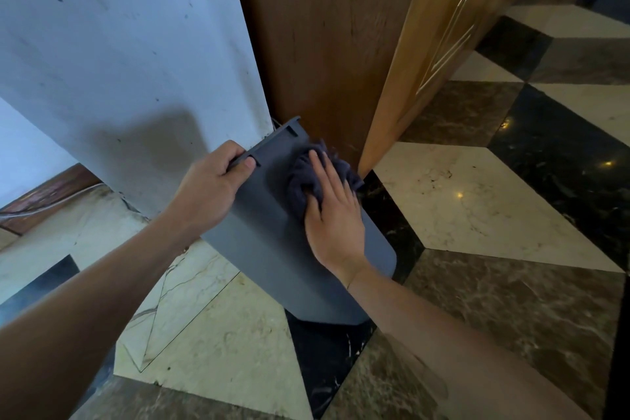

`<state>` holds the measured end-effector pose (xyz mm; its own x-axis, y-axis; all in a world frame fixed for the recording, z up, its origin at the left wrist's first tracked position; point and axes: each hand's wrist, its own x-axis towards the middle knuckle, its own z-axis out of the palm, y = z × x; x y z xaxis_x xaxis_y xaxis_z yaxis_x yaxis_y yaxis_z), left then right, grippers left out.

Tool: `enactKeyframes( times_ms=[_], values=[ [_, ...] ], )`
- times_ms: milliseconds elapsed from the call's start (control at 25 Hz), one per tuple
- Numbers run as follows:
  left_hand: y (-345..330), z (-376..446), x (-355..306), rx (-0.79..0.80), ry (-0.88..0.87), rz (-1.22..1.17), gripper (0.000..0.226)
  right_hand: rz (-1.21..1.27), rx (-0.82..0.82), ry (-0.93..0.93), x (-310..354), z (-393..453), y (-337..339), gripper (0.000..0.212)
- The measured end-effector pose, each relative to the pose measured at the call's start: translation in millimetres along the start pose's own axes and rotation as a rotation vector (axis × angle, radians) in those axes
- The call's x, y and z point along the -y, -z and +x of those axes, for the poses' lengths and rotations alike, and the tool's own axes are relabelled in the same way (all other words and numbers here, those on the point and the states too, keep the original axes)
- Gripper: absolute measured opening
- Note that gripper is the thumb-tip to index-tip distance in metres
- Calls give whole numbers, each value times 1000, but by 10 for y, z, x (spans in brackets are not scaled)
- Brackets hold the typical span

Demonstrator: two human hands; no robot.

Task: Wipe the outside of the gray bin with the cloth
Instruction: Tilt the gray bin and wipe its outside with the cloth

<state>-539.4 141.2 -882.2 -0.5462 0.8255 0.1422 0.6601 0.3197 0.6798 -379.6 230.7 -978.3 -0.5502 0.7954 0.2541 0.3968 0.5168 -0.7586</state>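
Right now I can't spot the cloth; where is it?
Center of the head view: the cloth is under the right hand, pressed on the gray bin.

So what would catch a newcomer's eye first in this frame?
At centre, a tilted gray plastic bin is gripped at its rim by the left hand. The right hand presses a crumpled dark blue cloth flat on its side. Below lies a glossy cream, brown and black marble floor.

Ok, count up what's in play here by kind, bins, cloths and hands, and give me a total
Gray bin: 1
Dark cloth: 1
Hands: 2, left hand gripping the bin's rim, right hand pressing the cloth flat on the bin's side
Total: 4
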Motion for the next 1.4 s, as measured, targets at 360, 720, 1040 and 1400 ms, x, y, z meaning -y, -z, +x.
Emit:
enactKeyframes(
  times_ms=[360,720,1040,1400],
  values=[
    [302,63,217,-122,49,108,13,193,-58,-1089,-1318,-1142,64,42],
    [284,-36,122,-50,-105,249,9,698,-87,-943,-750,-135,344,34],
    [-14,-343,137,-118,-434,426,15,658,204,-527,140,412,651,49],
    [-823,-313,-346,-162,-503,885,18,558,274,-581,61,536,467,70]
  ],
)
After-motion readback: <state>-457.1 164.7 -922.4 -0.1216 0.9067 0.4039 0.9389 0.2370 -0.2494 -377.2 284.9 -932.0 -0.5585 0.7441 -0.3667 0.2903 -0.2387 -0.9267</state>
